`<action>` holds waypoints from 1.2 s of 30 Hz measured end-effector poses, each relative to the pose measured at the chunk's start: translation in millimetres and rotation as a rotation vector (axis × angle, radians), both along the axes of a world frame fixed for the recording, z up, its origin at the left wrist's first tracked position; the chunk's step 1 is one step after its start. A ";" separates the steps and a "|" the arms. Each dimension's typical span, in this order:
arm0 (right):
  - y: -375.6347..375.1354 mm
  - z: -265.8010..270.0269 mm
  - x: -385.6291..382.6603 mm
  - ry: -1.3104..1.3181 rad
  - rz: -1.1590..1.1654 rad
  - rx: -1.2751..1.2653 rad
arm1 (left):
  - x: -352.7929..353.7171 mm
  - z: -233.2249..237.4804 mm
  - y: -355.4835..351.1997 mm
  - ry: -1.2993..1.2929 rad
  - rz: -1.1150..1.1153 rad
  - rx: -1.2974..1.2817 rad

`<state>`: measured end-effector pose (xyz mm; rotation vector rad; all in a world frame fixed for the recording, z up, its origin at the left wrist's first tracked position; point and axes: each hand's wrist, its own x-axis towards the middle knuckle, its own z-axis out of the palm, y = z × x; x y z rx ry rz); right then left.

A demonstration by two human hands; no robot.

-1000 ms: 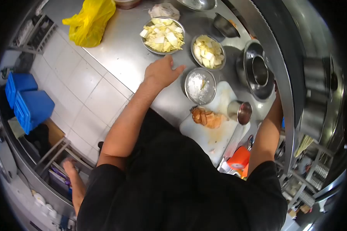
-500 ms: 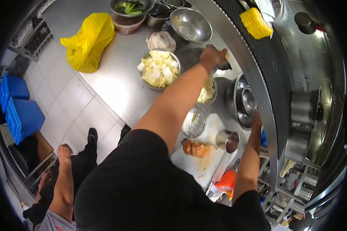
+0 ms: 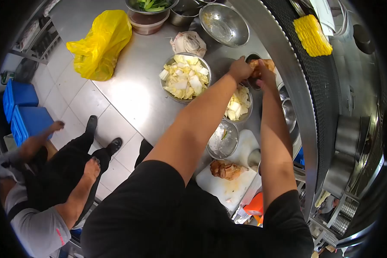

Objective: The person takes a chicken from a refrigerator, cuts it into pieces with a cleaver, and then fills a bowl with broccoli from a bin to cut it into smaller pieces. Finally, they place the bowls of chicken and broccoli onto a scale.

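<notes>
Both hands are brought together in the upper right of centre, over a small dark bowl (image 3: 253, 81) that is set at the far edge of the steel counter (image 3: 133, 86). A brown piece of food (image 3: 264, 64) is held just above that bowl, between the two hands. The left hand (image 3: 240, 69) is seen at the piece's left end, its fingers curled in narrow and closed on it. The right hand (image 3: 265, 78) is pressed against the piece from below and to the right; its fingers are mostly hidden, so whether they are closed cannot be told.

Left of the hands, a large bowl of chopped cabbage (image 3: 185, 77) is placed, and directly below them a smaller cabbage bowl (image 3: 238, 104) is partly covered by the left forearm. Lower still, a bowl dusted with white powder (image 3: 222, 139) is set just beside a white cutting board (image 3: 234, 189), on which a second brown piece (image 3: 225, 170) is laid. A yellow plastic bag (image 3: 101, 43) is found in the upper left, and an empty steel bowl (image 3: 223, 23) at the top. Another person (image 3: 34, 215) is seen crouched on the tiled floor at the lower left.
</notes>
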<state>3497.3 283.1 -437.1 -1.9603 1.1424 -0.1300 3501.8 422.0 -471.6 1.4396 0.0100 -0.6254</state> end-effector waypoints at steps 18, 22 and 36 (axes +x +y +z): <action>9.4 62.5 -47.6 -0.322 0.802 -0.037 | 10.4 -52.8 -48.8 -0.509 -0.003 0.271; 23.3 27.5 -54.6 -0.034 0.723 -0.486 | 9.9 -53.9 -28.8 -0.422 -0.094 0.277; -106.1 59.2 -159.1 -0.210 0.394 -0.710 | 28.4 -54.0 -12.3 -0.114 -0.052 -0.023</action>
